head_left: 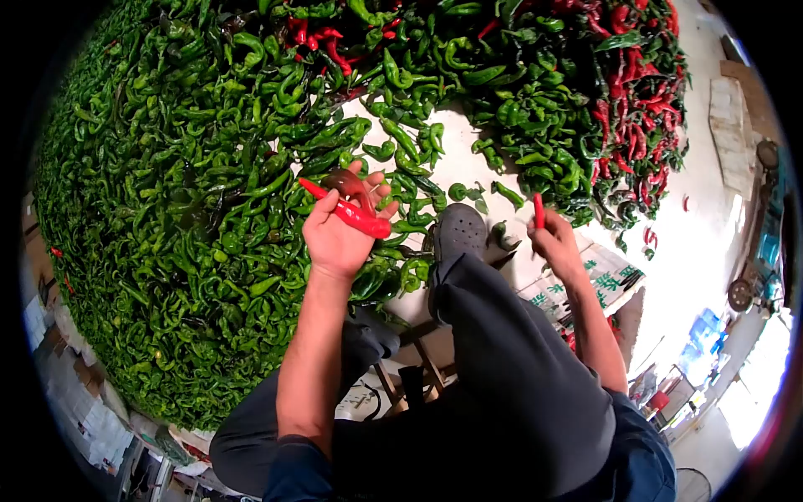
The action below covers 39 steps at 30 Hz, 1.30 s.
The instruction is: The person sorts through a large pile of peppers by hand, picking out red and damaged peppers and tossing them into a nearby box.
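My left hand [336, 249] is turned palm up over the green pile, with the thumb pressing a bright red pepper [361, 220] across the palm. A dark, brownish-red curved pepper [345, 181] lies in the same hand against the fingers. My right hand [555, 244] pinches another red pepper [539, 211], which points upward from the fingers. Green peppers [401, 138] lie scattered on the pale floor between and beyond my hands.
A big heap of green peppers [167, 209] covers the left side. Red peppers [636, 100] are piled at the upper right. My grey clog [461, 232] stands between my hands. A printed carton [598, 280] sits beside my right forearm, with red peppers partly visible near it.
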Each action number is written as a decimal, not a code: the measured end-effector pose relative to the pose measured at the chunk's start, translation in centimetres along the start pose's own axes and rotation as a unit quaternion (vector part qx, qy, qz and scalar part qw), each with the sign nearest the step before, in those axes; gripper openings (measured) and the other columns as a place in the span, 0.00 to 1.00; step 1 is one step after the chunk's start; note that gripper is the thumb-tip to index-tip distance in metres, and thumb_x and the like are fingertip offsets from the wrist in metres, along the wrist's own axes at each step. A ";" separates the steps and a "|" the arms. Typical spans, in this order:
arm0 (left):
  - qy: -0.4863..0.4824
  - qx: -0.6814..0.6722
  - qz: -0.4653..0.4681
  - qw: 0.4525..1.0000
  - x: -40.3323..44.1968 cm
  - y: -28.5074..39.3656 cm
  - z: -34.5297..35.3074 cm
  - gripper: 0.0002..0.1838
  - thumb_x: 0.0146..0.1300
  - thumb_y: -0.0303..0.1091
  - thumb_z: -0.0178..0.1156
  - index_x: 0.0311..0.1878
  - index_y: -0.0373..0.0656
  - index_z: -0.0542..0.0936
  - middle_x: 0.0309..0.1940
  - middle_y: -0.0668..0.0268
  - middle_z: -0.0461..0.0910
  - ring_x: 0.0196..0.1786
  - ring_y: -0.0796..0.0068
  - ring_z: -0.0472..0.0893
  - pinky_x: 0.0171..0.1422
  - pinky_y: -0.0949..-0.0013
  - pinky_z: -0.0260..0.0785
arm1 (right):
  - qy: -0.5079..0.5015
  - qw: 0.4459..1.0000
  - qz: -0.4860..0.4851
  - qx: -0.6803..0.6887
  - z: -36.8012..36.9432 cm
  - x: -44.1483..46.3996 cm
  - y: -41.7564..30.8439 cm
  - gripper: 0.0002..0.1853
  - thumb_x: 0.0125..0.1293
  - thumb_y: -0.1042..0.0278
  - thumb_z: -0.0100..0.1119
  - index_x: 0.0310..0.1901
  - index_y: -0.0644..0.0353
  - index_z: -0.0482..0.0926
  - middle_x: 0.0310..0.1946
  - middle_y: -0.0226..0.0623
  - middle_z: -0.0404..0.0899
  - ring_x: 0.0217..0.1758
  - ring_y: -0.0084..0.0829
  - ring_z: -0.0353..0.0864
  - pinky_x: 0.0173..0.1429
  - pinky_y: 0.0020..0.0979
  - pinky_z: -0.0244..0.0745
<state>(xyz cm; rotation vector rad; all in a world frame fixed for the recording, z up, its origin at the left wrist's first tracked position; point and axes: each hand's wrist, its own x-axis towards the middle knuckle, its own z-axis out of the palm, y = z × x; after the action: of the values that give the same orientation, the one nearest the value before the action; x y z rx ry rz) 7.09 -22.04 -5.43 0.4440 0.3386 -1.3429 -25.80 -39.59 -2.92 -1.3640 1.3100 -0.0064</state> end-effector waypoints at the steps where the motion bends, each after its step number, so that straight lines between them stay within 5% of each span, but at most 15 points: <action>1: -0.023 -0.004 -0.003 1.000 -0.1 0.1 0.5 0.31 0.70 0.40 0.53 0.74 0.42 0.64 0.62 0.53 0.75 0.63 0.55 0.75 0.73 0.39 0.60 | 0.012 0.999 0.039 -0.013 -0.9 -2.1 -0.2 0.10 0.68 0.66 0.58 0.39 0.65 0.76 0.24 0.29 0.74 0.26 0.19 0.71 0.31 0.26 0.67; 7: -0.144 0.016 0.000 0.989 -2.1 1.3 4.5 0.36 0.66 0.36 0.58 0.77 0.44 0.60 0.63 0.53 0.74 0.68 0.55 0.72 0.75 0.35 0.56 | 0.259 0.940 -0.029 -0.220 -7.3 -16.8 5.7 0.13 0.70 0.64 0.61 0.50 0.64 0.79 0.27 0.42 0.79 0.29 0.34 0.79 0.37 0.35 0.72; 9: -0.145 0.016 0.014 0.989 -2.8 1.9 5.8 0.33 0.71 0.42 0.54 0.76 0.46 0.60 0.63 0.53 0.74 0.70 0.53 0.70 0.75 0.33 0.55 | 0.237 0.916 0.052 -0.319 -10.6 -22.3 9.3 0.17 0.69 0.65 0.61 0.55 0.64 0.75 0.33 0.46 0.82 0.35 0.47 0.81 0.42 0.40 0.75; 11: -0.126 0.009 0.018 0.992 -3.2 2.6 7.0 0.31 0.74 0.46 0.51 0.76 0.47 0.61 0.63 0.54 0.74 0.70 0.52 0.69 0.74 0.33 0.56 | 0.020 0.816 0.256 -0.519 -12.2 -25.7 8.9 0.20 0.67 0.63 0.62 0.58 0.61 0.76 0.41 0.55 0.81 0.41 0.56 0.81 0.48 0.45 0.76; 13: -0.099 0.045 0.028 0.994 -3.4 3.4 6.7 0.25 0.78 0.48 0.46 0.73 0.51 0.66 0.60 0.55 0.76 0.67 0.53 0.72 0.70 0.37 0.62 | 0.049 0.807 0.145 -0.570 -13.2 -26.3 9.5 0.23 0.66 0.62 0.64 0.60 0.59 0.74 0.42 0.56 0.82 0.46 0.57 0.81 0.52 0.50 0.76; 17: 0.024 0.165 0.105 0.980 -4.0 4.6 4.1 0.22 0.77 0.40 0.52 0.71 0.50 0.67 0.60 0.58 0.77 0.64 0.56 0.75 0.67 0.41 0.68 | 0.114 0.909 0.024 -0.400 -8.2 -19.1 2.6 0.27 0.64 0.61 0.65 0.61 0.65 0.73 0.49 0.54 0.82 0.52 0.53 0.82 0.58 0.46 0.76; 18: 0.062 0.196 0.125 0.971 -4.2 5.1 3.6 0.22 0.76 0.39 0.54 0.71 0.50 0.67 0.59 0.59 0.77 0.64 0.57 0.75 0.66 0.42 0.69 | 0.108 0.918 -0.072 -0.375 -6.7 -15.9 3.8 0.27 0.65 0.60 0.65 0.62 0.65 0.74 0.51 0.53 0.82 0.52 0.51 0.83 0.57 0.45 0.77; 20: 0.093 0.283 0.102 0.949 -5.0 6.3 2.9 0.23 0.75 0.37 0.56 0.70 0.48 0.67 0.57 0.60 0.77 0.62 0.57 0.77 0.66 0.44 0.70 | 0.009 0.961 -0.047 -0.273 -1.3 -10.1 -1.2 0.36 0.64 0.59 0.66 0.70 0.62 0.65 0.53 0.54 0.81 0.52 0.51 0.84 0.57 0.43 0.78; 23: 0.129 0.469 0.062 0.871 -7.2 7.3 3.4 0.27 0.68 0.30 0.64 0.68 0.42 0.68 0.52 0.62 0.76 0.56 0.61 0.81 0.64 0.54 0.73 | -0.050 0.951 -0.137 -0.273 5.4 0.4 -2.5 0.45 0.60 0.57 0.67 0.74 0.63 0.56 0.57 0.60 0.77 0.55 0.55 0.81 0.60 0.44 0.77; 27: 0.134 0.671 -0.091 0.723 -12.4 10.8 1.1 0.27 0.64 0.26 0.64 0.65 0.39 0.69 0.49 0.61 0.78 0.52 0.62 0.83 0.60 0.61 0.76 | -0.005 0.927 -0.198 -0.318 11.1 14.4 -3.6 0.46 0.56 0.56 0.70 0.70 0.70 0.58 0.58 0.65 0.74 0.61 0.58 0.76 0.67 0.44 0.71; 29: 0.246 0.576 -0.097 0.773 -16.3 11.7 5.2 0.25 0.64 0.26 0.64 0.64 0.38 0.70 0.49 0.60 0.79 0.51 0.63 0.83 0.59 0.61 0.76 | -0.038 0.936 -0.224 -0.269 11.9 19.4 -3.8 0.44 0.55 0.56 0.70 0.68 0.69 0.59 0.59 0.66 0.74 0.62 0.56 0.76 0.68 0.43 0.71; 32: 0.307 0.571 0.009 0.762 -22.3 14.1 11.1 0.24 0.65 0.27 0.62 0.63 0.38 0.70 0.48 0.61 0.79 0.47 0.63 0.84 0.57 0.60 0.77 | -0.049 0.957 -0.105 -0.267 11.8 21.5 -6.0 0.42 0.60 0.44 0.66 0.65 0.70 0.66 0.60 0.64 0.75 0.62 0.56 0.77 0.67 0.42 0.71; 36: 0.267 0.547 0.243 0.755 -28.7 15.1 14.3 0.27 0.67 0.31 0.63 0.67 0.40 0.67 0.49 0.60 0.77 0.46 0.64 0.82 0.53 0.61 0.77 | -0.056 0.920 -0.120 -0.369 14.2 19.5 -7.8 0.46 0.58 0.29 0.62 0.65 0.61 0.69 0.56 0.60 0.77 0.60 0.53 0.79 0.64 0.44 0.74; 37: 0.250 0.519 0.298 0.761 -29.3 14.6 14.5 0.29 0.68 0.33 0.63 0.69 0.40 0.66 0.49 0.60 0.77 0.47 0.64 0.81 0.52 0.61 0.76 | -0.081 0.925 -0.096 -0.358 15.4 19.6 -7.3 0.42 0.60 0.33 0.62 0.66 0.59 0.69 0.57 0.60 0.76 0.58 0.54 0.80 0.63 0.44 0.75; 39: 0.218 0.564 0.233 0.762 -29.4 14.1 14.4 0.31 0.67 0.34 0.64 0.70 0.40 0.65 0.52 0.59 0.76 0.47 0.64 0.79 0.52 0.61 0.75 | -0.131 0.931 -0.057 -0.335 18.4 17.2 -8.2 0.37 0.63 0.43 0.61 0.67 0.58 0.68 0.59 0.61 0.74 0.57 0.55 0.80 0.62 0.46 0.76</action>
<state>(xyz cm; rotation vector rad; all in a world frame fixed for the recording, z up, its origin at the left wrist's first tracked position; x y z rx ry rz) 14.78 -1.70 22.82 1.7552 -0.2644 -0.7911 -1.96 -40.96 -14.36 -1.9349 1.0360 0.5732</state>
